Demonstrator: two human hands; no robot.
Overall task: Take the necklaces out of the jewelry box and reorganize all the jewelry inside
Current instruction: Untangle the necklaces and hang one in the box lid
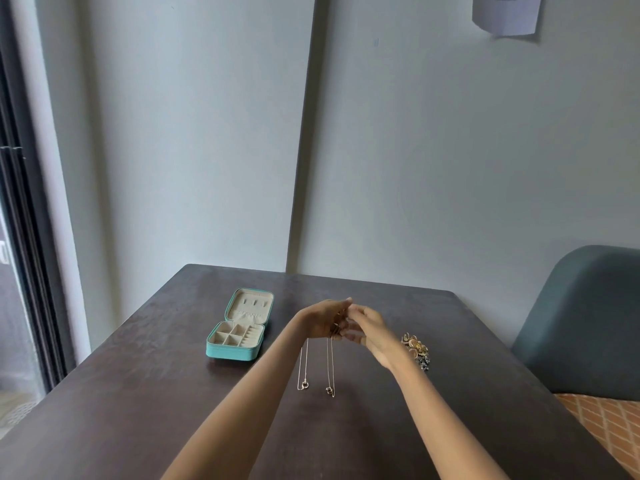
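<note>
A teal jewelry box [232, 351] lies open on the dark table, its beige lid flat behind the compartments, which look bare. My left hand [322, 320] is raised over the table's middle and holds thin gold necklaces [329, 368] whose chains hang down, each with a small pendant near the tabletop. My right hand [370, 332] meets the left at the fingertips and pinches the chains at the top. A pile of gold and dark jewelry [417, 351] lies on the table just right of my right wrist.
The dark wooden table [156, 393] stands against a pale wall. A blue-grey chair [581, 323] with an orange patterned seat is at the right. A window frame runs down the left edge.
</note>
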